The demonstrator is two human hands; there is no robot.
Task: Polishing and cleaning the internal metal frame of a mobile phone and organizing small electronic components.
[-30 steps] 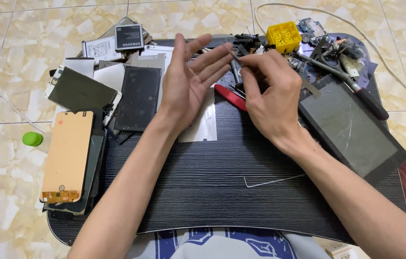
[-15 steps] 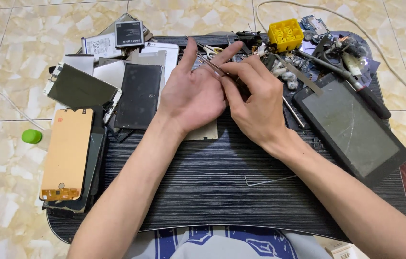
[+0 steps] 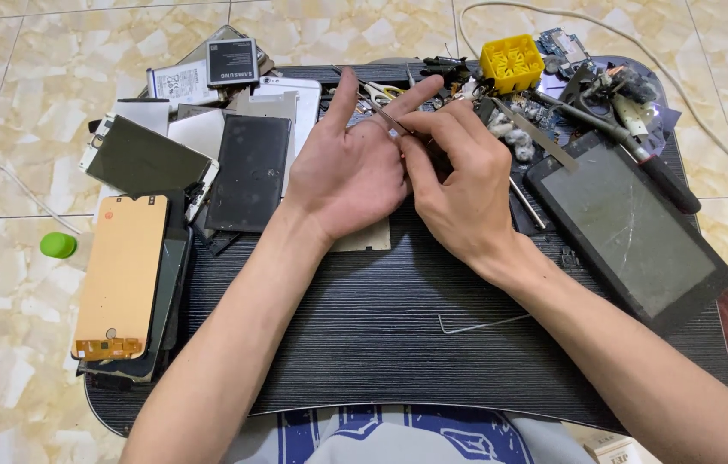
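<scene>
Both hands meet over the black lap desk point(image 3: 398, 335): left hand point(image 3: 351, 176) lies flat, palm-up, empty, presenting a steady surface, while right hand point(image 3: 458, 185) pinches metal tweezers point(image 3: 385, 116) against it.

Black ribbed lap desk point(image 3: 398, 318), yellow box point(image 3: 511, 62), green cap point(image 3: 58, 245), beige marbled floor tiles point(image 3: 20, 77)

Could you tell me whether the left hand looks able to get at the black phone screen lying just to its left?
Probably yes: the left hand is open, palm up, with the black phone screen close beside its wrist and nothing lying between them, though the right hand is pressing tweezers to its fingers.
</scene>
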